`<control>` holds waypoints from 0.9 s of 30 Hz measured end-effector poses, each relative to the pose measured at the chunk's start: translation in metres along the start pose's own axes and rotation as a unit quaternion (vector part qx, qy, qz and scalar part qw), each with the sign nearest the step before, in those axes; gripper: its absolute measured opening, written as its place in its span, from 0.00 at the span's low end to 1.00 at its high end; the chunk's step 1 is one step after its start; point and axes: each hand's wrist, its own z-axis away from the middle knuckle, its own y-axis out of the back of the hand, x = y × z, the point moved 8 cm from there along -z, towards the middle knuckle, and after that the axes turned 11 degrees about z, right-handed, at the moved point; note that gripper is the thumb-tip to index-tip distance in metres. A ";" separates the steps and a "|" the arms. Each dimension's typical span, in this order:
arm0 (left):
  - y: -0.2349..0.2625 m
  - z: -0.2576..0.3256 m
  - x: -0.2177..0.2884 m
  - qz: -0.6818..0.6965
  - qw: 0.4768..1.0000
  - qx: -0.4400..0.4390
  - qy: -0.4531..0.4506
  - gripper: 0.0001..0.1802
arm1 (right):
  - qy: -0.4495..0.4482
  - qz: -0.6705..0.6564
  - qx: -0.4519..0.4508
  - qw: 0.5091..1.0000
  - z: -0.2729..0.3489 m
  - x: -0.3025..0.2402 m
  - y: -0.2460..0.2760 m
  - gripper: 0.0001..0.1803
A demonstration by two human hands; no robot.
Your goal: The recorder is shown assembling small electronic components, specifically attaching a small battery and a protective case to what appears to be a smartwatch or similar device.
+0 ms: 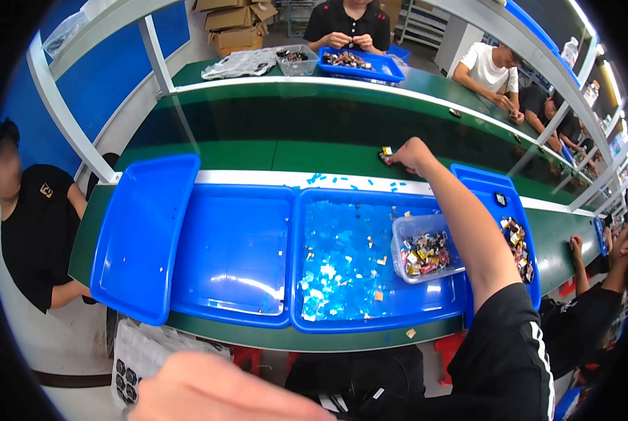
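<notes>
My right hand reaches over the trays to the green conveyor belt. Its closed fingertips are at a small dark electronic part with a yellow label, apparently gripping its edge. Below that forearm, a clear plastic box of similar small parts stands in a blue tray strewn with bits of blue film. My left hand hangs low at the front, blurred, its fingers not readable. Nearest to it is a whitish plastic sheet or bag with round black pieces.
Two bare blue trays stand to the left, one tilted. A blue tray of parts lies under my right arm. Grey frame posts rise around the bench. Co-workers sit at left, right and across the belt.
</notes>
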 end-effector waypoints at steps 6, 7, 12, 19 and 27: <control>0.002 0.015 -0.115 0.023 0.981 0.158 0.109 0.12 | 0.005 -0.052 0.092 0.994 0.025 0.033 0.059 0.13; -0.004 0.015 -0.129 -0.037 0.984 0.140 0.104 0.14 | 0.092 -0.022 0.101 0.990 0.038 0.027 0.083 0.11; -0.031 0.040 -0.144 -0.365 0.929 -0.010 -0.057 0.06 | 0.203 0.057 0.203 0.956 0.143 0.030 0.173 0.13; -0.067 0.063 -0.155 -0.389 0.913 -0.111 -0.049 0.07 | 0.156 0.165 0.095 0.969 0.258 0.143 0.183 0.09; -0.071 0.061 -0.159 -0.378 0.920 -0.098 -0.044 0.06 | 0.261 0.228 0.129 0.929 0.284 0.151 0.121 0.11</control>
